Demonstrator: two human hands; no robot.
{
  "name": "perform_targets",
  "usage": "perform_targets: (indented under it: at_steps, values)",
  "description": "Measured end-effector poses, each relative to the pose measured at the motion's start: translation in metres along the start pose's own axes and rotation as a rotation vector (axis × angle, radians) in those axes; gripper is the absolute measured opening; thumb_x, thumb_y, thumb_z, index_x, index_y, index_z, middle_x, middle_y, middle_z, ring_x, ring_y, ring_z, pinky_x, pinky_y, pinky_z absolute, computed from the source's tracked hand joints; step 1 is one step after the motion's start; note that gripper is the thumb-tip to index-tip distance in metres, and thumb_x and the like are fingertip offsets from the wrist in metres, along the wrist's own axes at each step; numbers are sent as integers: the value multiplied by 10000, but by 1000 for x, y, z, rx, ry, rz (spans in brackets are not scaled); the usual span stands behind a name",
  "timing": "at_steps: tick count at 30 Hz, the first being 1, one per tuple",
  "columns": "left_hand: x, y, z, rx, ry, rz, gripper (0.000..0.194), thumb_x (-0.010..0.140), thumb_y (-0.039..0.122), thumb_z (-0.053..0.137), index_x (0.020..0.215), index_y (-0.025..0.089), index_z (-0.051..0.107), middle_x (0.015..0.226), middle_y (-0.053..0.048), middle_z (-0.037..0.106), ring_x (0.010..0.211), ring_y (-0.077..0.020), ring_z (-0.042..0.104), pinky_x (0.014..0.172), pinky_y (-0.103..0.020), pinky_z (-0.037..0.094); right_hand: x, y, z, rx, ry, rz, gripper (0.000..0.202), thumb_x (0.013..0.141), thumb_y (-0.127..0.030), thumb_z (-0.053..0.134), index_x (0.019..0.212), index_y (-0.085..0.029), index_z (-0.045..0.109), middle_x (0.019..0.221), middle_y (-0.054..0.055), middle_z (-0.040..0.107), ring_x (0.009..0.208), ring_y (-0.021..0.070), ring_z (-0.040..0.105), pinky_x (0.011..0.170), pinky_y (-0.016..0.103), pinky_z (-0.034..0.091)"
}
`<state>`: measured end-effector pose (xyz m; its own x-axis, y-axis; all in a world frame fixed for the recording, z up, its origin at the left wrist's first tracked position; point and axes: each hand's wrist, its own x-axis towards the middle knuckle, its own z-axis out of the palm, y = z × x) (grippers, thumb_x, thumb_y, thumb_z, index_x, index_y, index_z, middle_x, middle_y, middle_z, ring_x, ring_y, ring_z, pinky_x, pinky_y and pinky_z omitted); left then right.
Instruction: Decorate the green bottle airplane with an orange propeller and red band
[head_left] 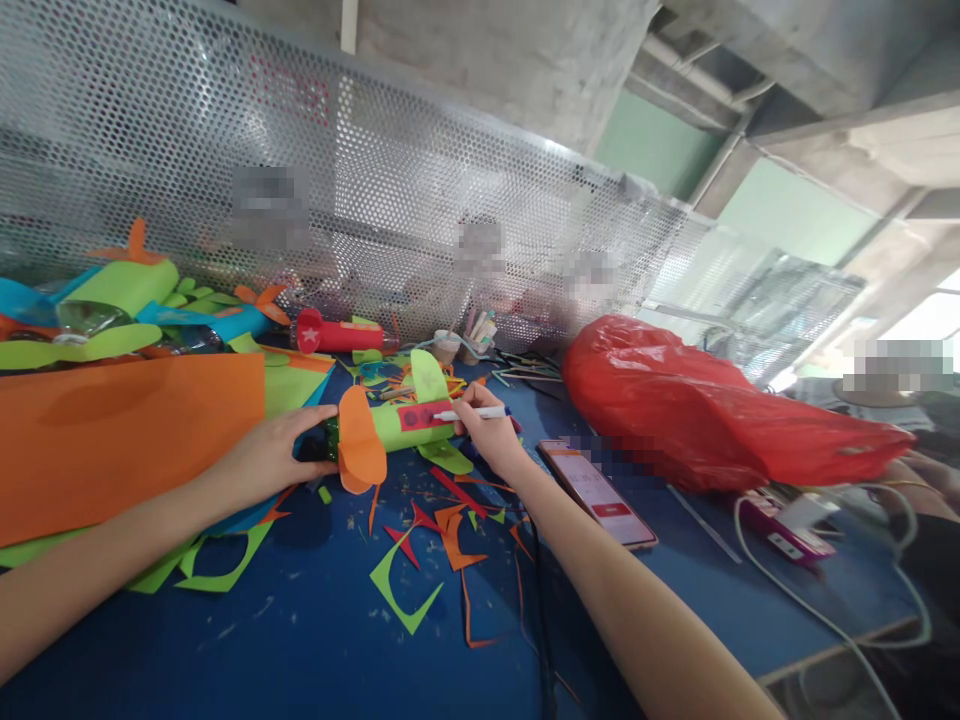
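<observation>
A bottle wrapped in green paper [394, 425] lies on its side on the blue table. Orange paper blades [361, 440] sit at its neck, and green fins stick out near the other end. Along its side runs a red paper strip [411, 417] with dark round marks. My left hand [281, 455] is closed around the bottle's dark neck, left of the orange blades. In my right hand [486, 425] is a white marker [480, 412], its tip at the red strip. Some of the right fingers are hidden behind the hand.
Orange paper sheets [135, 430] lie at the left, with other paper-covered bottles behind them. Paper scraps [405, 590] are scattered in front. A phone [600, 495], a red plastic bag [660, 400] and a pale cable [795, 600] are at the right. Perforated metal [420, 200] stands behind; a person is at far right.
</observation>
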<state>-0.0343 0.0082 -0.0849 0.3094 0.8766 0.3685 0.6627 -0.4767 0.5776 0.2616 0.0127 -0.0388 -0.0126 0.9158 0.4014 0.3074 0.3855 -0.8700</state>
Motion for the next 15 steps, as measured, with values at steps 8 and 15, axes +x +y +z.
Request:
perform_targets:
  at_steps: [8,15]
  values:
    - [0,1,-2,33,-4,18,660,697,616,671,1271,309,563,1373,-77,573,1229,-373,536,1033,-535,425,-3,-6,4,-6,-50,-1,205,754,-323,570,629,-242,429,472,-61,530,471,134,474,536,266,371]
    - [-1,2,-1,28,12,16,642,696,603,676,1257,306,578,1359,-76,587,1221,-376,544,1027,-538,432,-4,-8,4,-27,-52,-6,207,752,-316,569,622,-245,426,473,-58,534,477,137,477,543,271,378]
